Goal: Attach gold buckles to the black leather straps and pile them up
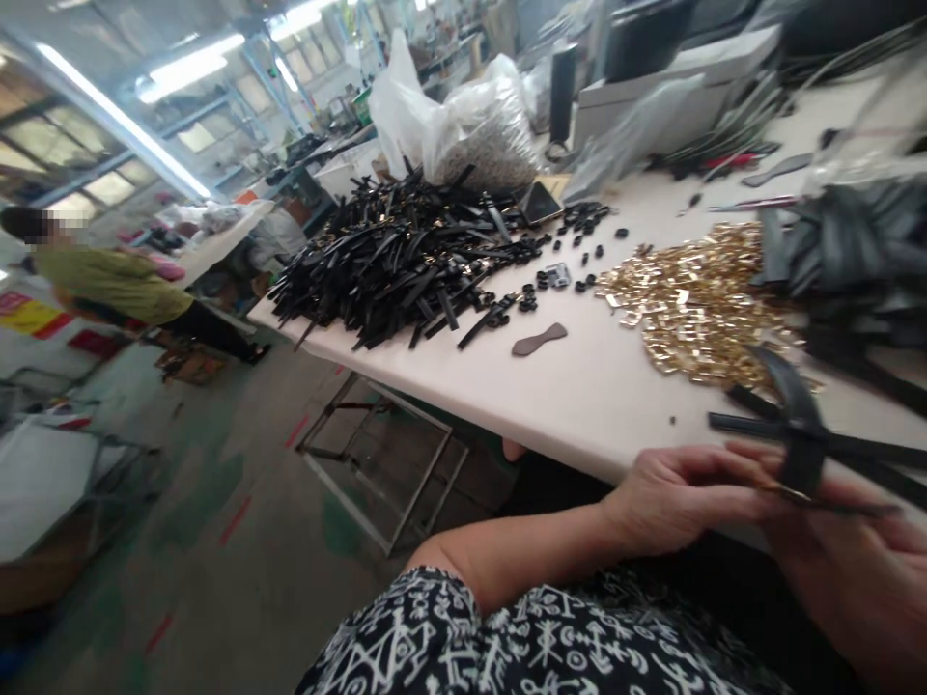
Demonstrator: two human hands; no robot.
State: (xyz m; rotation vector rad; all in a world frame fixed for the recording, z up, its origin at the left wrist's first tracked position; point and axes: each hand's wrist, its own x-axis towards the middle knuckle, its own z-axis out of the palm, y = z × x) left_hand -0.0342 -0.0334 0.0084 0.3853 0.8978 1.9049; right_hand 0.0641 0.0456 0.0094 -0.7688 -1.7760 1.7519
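My left hand is closed at the table's front edge, its thumb and fingertips pinching a thin gold metal buckle. Through that metal piece runs a black strap, bent upward in a loop. My right hand, partly blurred at the lower right, is closed around the strap from the other side. Both hands almost touch. Just beyond them more black straps lie on the table. Behind these spreads a pile of gold metal buckles. The fingertips of my right hand are smeared by motion.
A large heap of black straps with gold fittings covers the table's left part. Small black loops and a brown bow-shaped piece lie nearby. Plastic bags stand behind. A person in a green top stands far left.
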